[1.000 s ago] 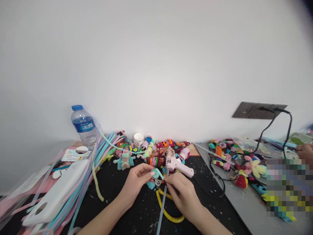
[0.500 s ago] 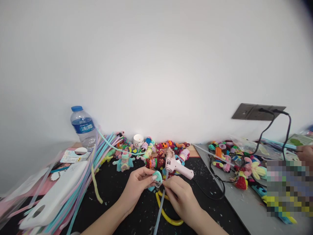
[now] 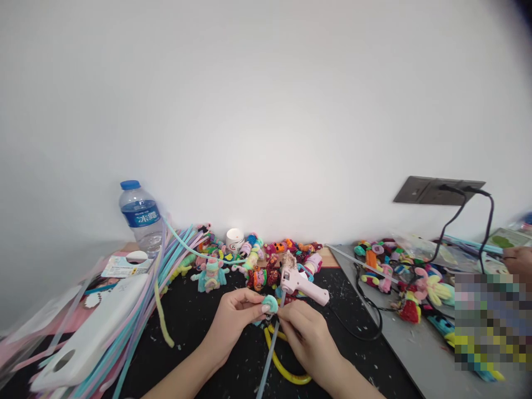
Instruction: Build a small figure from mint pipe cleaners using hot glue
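Note:
My left hand (image 3: 241,311) pinches a small mint-green fuzzy pipe-cleaner coil (image 3: 271,302) between thumb and fingertips. Close to the coil's right side, my right hand (image 3: 303,330) has its fingers pressed together; whatever they hold is too small to make out. Just above it rests a pale pink glue gun (image 3: 305,288), its nozzle crusted with brown residue. A long translucent glue stick (image 3: 270,354) runs from the gun down toward me, between my hands. Below lies a yellow tube-like loop (image 3: 291,378) on the black mat (image 3: 199,354).
Pipe cleaners (image 3: 137,310) and a white plastic board (image 3: 93,332) lie at left, beside a water bottle (image 3: 141,216). Several fuzzy figures surround a paper cup (image 3: 235,239). Black cords hang from the wall socket (image 3: 438,191). Another person's hand (image 3: 517,260) is at far right.
The mint-green coil has turned in my left hand, showing more of its spiral face, and shifted slightly lower right. My right hand has barely moved.

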### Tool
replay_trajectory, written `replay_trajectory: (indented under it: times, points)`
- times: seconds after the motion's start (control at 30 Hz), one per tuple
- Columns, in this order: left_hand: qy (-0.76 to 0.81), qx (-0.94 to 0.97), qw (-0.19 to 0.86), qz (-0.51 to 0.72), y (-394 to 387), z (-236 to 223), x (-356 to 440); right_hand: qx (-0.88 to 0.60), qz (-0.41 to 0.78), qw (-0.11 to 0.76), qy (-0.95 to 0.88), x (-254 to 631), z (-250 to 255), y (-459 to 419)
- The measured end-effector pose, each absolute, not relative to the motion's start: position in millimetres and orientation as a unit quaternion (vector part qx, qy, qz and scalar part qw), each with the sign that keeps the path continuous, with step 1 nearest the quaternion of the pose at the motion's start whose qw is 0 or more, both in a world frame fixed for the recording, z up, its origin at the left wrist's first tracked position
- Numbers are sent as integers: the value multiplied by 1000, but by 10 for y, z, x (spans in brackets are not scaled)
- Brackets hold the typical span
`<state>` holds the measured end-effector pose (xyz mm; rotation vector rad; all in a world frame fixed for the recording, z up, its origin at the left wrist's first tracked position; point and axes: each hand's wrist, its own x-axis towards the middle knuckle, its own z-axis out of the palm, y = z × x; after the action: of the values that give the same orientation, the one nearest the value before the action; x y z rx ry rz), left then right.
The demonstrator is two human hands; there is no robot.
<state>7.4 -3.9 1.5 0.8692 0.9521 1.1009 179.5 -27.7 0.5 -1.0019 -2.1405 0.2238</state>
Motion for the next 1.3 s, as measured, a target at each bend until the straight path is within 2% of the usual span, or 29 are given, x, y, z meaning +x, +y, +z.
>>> replay_trajectory:
  times: [0.2, 0.53, 1.3]
  points:
    - [443, 438, 619, 479, -47, 62, 68, -388, 90, 398, -827, 1784, -5, -276]
    - [414, 436, 637, 482, -56, 38, 70, -377, 139, 448, -799, 1732, 52, -322]
    - [376, 455, 672, 446, -62, 63, 44, -441, 335, 449, -701, 1714, 90, -285]
